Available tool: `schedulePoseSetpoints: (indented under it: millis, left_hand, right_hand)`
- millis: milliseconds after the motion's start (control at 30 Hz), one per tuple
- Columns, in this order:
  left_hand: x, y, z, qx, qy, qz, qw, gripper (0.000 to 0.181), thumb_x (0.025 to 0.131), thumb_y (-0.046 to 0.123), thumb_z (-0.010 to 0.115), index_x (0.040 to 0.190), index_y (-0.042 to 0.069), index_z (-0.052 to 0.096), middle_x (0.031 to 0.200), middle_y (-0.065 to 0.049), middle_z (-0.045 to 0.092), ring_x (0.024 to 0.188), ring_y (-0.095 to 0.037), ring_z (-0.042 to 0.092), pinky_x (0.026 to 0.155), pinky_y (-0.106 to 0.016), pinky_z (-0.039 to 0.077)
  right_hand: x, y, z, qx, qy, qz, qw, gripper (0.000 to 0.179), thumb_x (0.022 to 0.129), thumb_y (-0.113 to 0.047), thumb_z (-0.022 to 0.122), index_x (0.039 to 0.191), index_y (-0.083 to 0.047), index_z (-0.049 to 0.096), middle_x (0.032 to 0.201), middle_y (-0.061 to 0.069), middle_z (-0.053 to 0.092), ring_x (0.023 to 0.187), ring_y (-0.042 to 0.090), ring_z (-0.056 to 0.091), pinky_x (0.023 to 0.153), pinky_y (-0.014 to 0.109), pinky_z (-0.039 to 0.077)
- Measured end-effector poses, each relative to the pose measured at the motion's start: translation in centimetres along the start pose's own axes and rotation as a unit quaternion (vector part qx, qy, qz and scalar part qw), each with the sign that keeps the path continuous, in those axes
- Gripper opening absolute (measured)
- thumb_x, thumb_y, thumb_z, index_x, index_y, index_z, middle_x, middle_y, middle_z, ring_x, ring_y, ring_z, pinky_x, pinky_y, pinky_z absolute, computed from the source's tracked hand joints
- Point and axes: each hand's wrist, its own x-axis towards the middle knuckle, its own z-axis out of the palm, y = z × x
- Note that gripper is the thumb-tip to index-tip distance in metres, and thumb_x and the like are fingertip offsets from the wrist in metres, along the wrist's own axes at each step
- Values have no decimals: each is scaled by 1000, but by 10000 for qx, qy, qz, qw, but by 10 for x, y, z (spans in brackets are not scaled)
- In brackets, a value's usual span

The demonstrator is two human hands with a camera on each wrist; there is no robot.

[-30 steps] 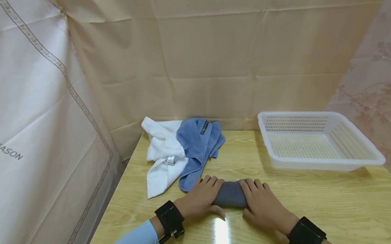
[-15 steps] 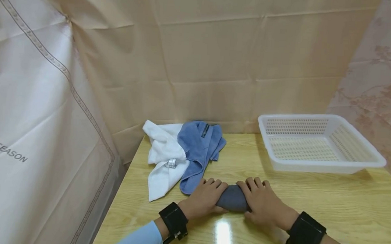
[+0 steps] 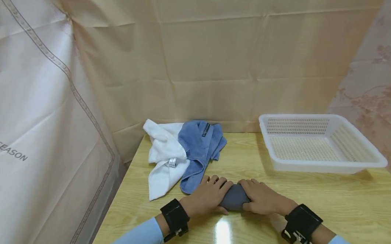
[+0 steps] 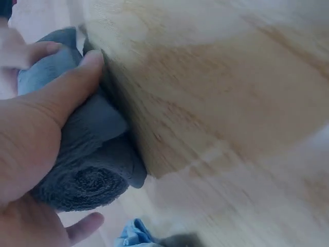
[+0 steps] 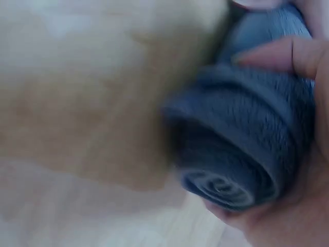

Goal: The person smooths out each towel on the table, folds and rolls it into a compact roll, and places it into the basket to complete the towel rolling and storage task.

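A dark grey towel, rolled into a thick cylinder, lies on the wooden table between both hands. My left hand grips its left part; in the left wrist view the thumb lies along the roll and the spiral end shows. On the opposite part my right hand holds the roll with fingers over the far side. From the right wrist the other spiral end is visible, looser, with an outer layer standing away from it. The palms hide much of the towel in the head view.
Behind the left hand lie a crumpled white towel and a blue towel, side by side. A white perforated plastic basket stands at the back right of the wooden table. Cloth sheets hang behind and beside it.
Both hands have come closer together along the rolled towel, so less of it shows between them. The right hand has turned, its wrist shifting left. The head view has shifted slightly.
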Motion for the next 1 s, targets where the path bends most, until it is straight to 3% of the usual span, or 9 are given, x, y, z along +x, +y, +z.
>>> schedulePoseSetpoints:
  millis: [100,233,300,400,533,700,867,933,1000]
  left_hand:
    - [2,-2,-1,-205,-127,13,9997,86,84,65,75,148,17,43,134,-1,56,114,-21,57,92,-41,48]
    - [3,-10,4,-1216,-280,43,9922,74,86,48,82,140,12,47,124,-2,60,106,-17,60,90,-34,49]
    - [4,-16,8,-1853,-262,30,9823,66,85,41,83,134,11,51,115,0,62,98,-13,60,83,-29,49]
    - [7,-24,9,-2510,-234,-43,9677,57,84,34,83,127,11,54,105,5,60,87,-9,56,74,-23,45]
    - [11,-27,5,-2493,-331,-175,9677,60,84,39,82,130,12,54,106,5,61,87,-10,53,74,-23,43]
    - [14,-24,1,-2239,-343,-444,9730,78,80,37,87,142,10,47,122,-3,62,102,-15,58,88,-28,47]
    - [17,-31,1,-2460,494,-558,9664,89,79,41,90,148,8,43,131,-9,59,115,-19,59,96,-33,50]
    - [19,-37,-1,-2676,1007,-822,9547,94,79,47,89,148,6,42,133,-11,58,117,-21,59,96,-35,51]
    - [23,-41,-6,-3007,1356,-1210,9362,96,80,51,87,149,3,41,132,-13,57,114,-22,59,94,-36,51]
  right_hand:
    - [4,0,-6,438,-218,111,9987,54,81,-26,75,126,-8,52,111,6,58,97,24,53,81,49,45]
    - [3,-6,5,-782,383,-94,9962,76,75,-35,84,137,-8,50,117,9,54,103,29,52,84,53,45]
    - [2,-10,16,-1639,939,-242,9817,88,71,-43,88,142,-10,49,120,12,52,106,33,52,84,55,45]
    - [3,-13,27,-2237,1627,-309,9605,95,68,-50,93,144,-11,50,117,12,54,103,34,53,84,53,46]
    - [6,-10,28,-2231,1880,-331,9559,93,68,-44,95,144,-12,52,108,9,57,98,31,58,81,51,49]
    - [11,-2,19,-1873,1662,-478,9670,88,71,-31,94,144,-9,51,102,8,60,90,27,64,76,47,55]
    - [8,4,6,-1342,1676,-187,9765,93,67,-27,93,145,-7,48,100,8,64,83,22,65,70,41,55]
    - [5,5,-7,-1101,1876,-12,9761,94,67,-24,92,146,-6,45,103,13,66,84,25,66,70,43,55]
    - [2,7,-26,-807,2237,190,9711,93,68,-20,90,147,-6,43,107,16,67,85,27,67,69,44,54]
